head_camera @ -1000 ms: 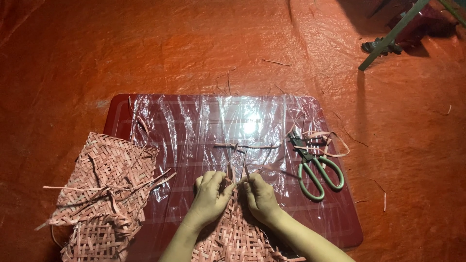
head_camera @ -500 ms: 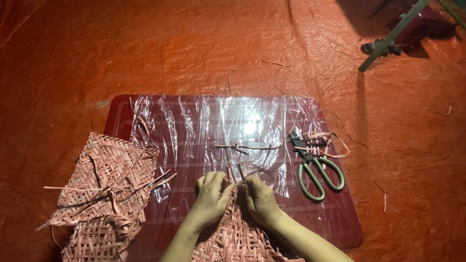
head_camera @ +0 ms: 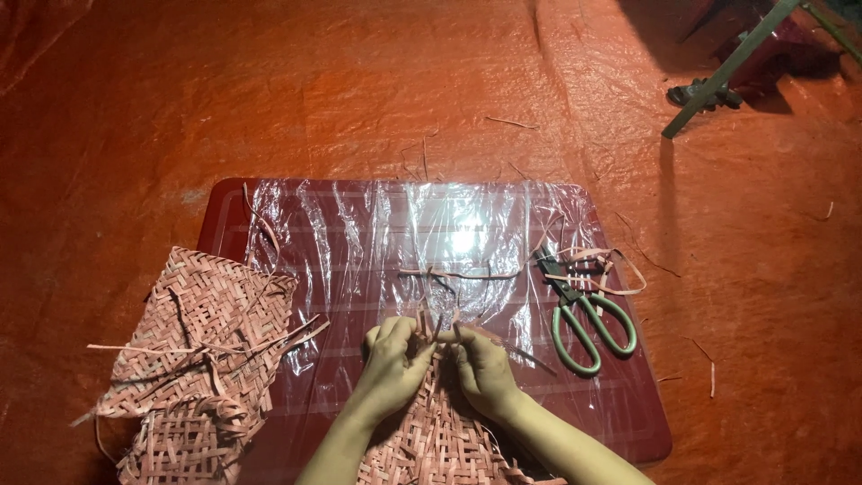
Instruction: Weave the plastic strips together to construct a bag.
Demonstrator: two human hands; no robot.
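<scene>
Warm, reddish light washes the whole scene, brightest at centre, where a white glare spot flares off the crinkled plastic sheet (head_camera: 431, 242). The corners fall dim, and dark shadow pools at upper right around a metal stand (head_camera: 718, 85). Focus is fairly sharp throughout.

mat (head_camera: 431, 440): pale pink strips, checked weave, under my fingers
woven pieces (head_camera: 193, 346): same pink, crisscross pattern
board (head_camera: 628, 418): dark red, under clear glossy film
scissors (head_camera: 584, 319): green handles
sheet (head_camera: 269, 90): orange-red
</scene>
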